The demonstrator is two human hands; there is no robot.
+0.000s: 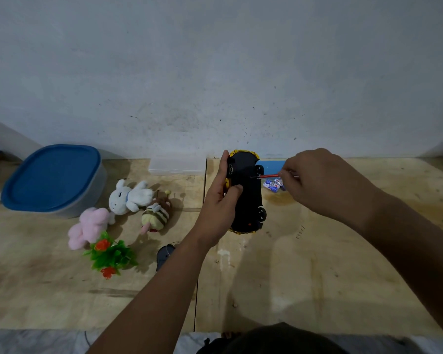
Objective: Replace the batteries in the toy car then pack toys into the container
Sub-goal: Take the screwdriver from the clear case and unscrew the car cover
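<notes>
We hold the yellow-and-black plastic toy car [246,192] upside down above the plywood counter [317,277], our left hand [221,198] clamped along its side, thumb on the black underside. Our right hand [315,178] pinches a thin red-handled screwdriver [267,176], tip on the underside. We judge the shell light, rigid and smooth; grip the body sides, not the small wheels. Spare blue-and-white batteries [274,184] lie behind the car.

bare forearms, no sleeves or jewellery
</notes>
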